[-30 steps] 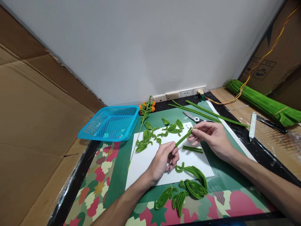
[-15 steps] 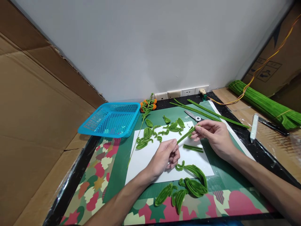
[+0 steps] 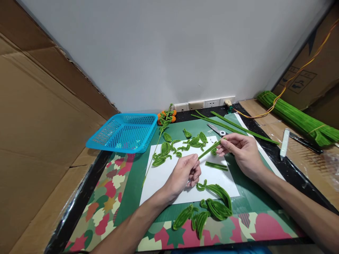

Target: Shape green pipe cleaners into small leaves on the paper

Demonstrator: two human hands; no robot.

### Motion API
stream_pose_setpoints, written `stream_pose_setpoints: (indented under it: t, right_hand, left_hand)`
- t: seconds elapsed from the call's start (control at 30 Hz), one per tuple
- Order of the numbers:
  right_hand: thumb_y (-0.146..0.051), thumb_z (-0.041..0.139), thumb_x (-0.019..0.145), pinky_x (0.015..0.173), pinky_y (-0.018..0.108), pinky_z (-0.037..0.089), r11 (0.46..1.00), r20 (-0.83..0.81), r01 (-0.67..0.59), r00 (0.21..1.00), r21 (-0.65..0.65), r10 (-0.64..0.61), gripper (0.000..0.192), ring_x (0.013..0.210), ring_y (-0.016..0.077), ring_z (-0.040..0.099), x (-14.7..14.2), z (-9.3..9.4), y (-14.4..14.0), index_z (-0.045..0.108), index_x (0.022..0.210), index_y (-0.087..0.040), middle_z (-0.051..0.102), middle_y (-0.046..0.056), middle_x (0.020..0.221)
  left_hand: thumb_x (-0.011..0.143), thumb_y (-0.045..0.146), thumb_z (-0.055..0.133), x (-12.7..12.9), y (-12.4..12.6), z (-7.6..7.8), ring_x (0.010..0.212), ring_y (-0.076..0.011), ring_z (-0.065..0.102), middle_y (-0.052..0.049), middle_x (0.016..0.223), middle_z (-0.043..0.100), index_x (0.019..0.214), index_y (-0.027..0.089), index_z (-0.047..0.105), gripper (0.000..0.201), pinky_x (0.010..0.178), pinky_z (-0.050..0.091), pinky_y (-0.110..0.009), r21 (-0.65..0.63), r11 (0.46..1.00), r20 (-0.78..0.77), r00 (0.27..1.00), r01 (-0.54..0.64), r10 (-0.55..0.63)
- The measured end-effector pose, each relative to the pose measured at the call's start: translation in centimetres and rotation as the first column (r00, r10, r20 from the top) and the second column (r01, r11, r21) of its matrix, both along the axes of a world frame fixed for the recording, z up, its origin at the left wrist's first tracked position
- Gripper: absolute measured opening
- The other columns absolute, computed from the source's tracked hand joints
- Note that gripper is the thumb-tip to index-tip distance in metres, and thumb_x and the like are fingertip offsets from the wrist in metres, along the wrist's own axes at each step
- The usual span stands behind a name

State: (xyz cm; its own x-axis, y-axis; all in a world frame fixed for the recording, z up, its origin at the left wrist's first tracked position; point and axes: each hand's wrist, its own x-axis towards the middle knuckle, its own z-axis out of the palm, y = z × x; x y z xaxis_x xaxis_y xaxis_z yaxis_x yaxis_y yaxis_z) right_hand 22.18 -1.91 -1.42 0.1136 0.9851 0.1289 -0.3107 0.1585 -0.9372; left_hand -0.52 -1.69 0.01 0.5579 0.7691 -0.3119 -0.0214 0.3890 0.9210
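Note:
A short green pipe cleaner [image 3: 209, 150] is stretched between my two hands above a white sheet of paper [image 3: 164, 176]. My left hand [image 3: 184, 174] pinches its near end. My right hand [image 3: 239, 150] pinches its far end with fingertips. Below my right hand two short green pipe cleaner pieces [image 3: 216, 165] lie on the paper. Several folded green pipe cleaner leaves [image 3: 185, 145] lie at the paper's far edge, and larger leaves [image 3: 212, 208] lie near its front right corner.
A blue plastic basket [image 3: 124, 132] stands at the back left. A stem with orange flowers [image 3: 164, 121], scissors [image 3: 217, 129] and long green pipe cleaners [image 3: 233, 127] lie on the green mat [image 3: 135, 169]. A bundle of green pipe cleaners [image 3: 299, 118] and a white tool [image 3: 284, 143] lie at the right.
Both hands still hold the pipe cleaner; they have shifted slightly up and left in view as the camera moved a little. Nothing was picked up or let go.

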Motion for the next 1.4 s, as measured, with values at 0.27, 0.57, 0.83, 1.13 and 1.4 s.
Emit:
stream_pose_setpoints:
  t: [0.27, 0.57, 0.83, 1.13, 1.4]
  right_hand:
    - [-0.035, 0.091, 0.083, 0.060, 0.027, 0.068, 0.997, 0.001, 0.080, 0.997, 0.015, -0.080, 0.021, 0.061, 0.0181, 0.077, 0.2, 0.3, 0.2, 0.079, 0.089, -0.018, 0.080, 0.005, 0.074]
    - [-0.034, 0.095, 0.077, 0.057, 0.026, 0.068, 0.984, -0.013, 0.179, 0.984, -0.001, -0.179, 0.025, 0.059, 0.0190, 0.077, 1.0, 0.8, 0.4, 0.080, 0.086, -0.017, 0.079, 0.005, 0.070]
    - [-0.039, 0.097, 0.074, 0.057, 0.028, 0.068, 0.984, 0.018, 0.180, 0.983, 0.003, -0.180, 0.030, 0.060, 0.0203, 0.078, 1.7, 1.1, 0.6, 0.079, 0.087, -0.017, 0.079, 0.005, 0.071]
    - [-0.037, 0.095, 0.077, 0.058, 0.029, 0.069, 0.993, 0.046, 0.114, 0.992, 0.008, -0.114, 0.027, 0.061, 0.0207, 0.078, 1.4, 0.8, 0.3, 0.079, 0.089, -0.019, 0.079, 0.004, 0.072]
    - [-0.036, 0.091, 0.082, 0.059, 0.031, 0.069, 0.994, 0.076, 0.108, 0.991, 0.029, -0.110, 0.023, 0.063, 0.0213, 0.078, 1.7, 0.5, 0.4, 0.079, 0.093, -0.020, 0.079, 0.004, 0.075]
  left_hand:
    - [0.099, 0.062, 0.058, 0.2, -0.1, 0.1, 0.039, -0.0043, 0.037, 0.008, 0.057, 0.043, 0.077, 0.021, 0.042, 0.050, 0.037, 0.021, -0.016, 0.015, 1.000, -0.008, 1.000, -0.027, 0.027]
    - [0.098, 0.061, 0.060, 0.1, 0.0, -0.2, 0.041, -0.0039, 0.041, 0.007, 0.064, 0.044, 0.074, 0.020, 0.040, 0.051, 0.037, 0.023, -0.016, 0.079, 0.993, 0.017, 0.996, -0.090, 0.089]
    - [0.101, 0.056, 0.053, 0.0, 0.1, -0.2, 0.040, -0.0050, 0.041, 0.008, 0.064, 0.045, 0.081, 0.021, 0.043, 0.042, 0.038, 0.023, -0.017, -0.018, 0.989, 0.080, 0.986, -0.147, 0.148]
    - [0.096, 0.069, 0.055, 0.1, -0.1, 0.2, 0.040, -0.0048, 0.038, 0.007, 0.063, 0.043, 0.079, 0.021, 0.042, 0.053, 0.039, 0.020, -0.018, -0.068, 0.989, 0.038, 0.990, -0.134, 0.137]
    - [0.097, 0.064, 0.056, -0.1, -0.1, 0.4, 0.040, -0.0054, 0.038, 0.007, 0.063, 0.043, 0.081, 0.022, 0.040, 0.047, 0.038, 0.019, -0.017, -0.048, 0.993, 0.000, 0.994, -0.105, 0.105]
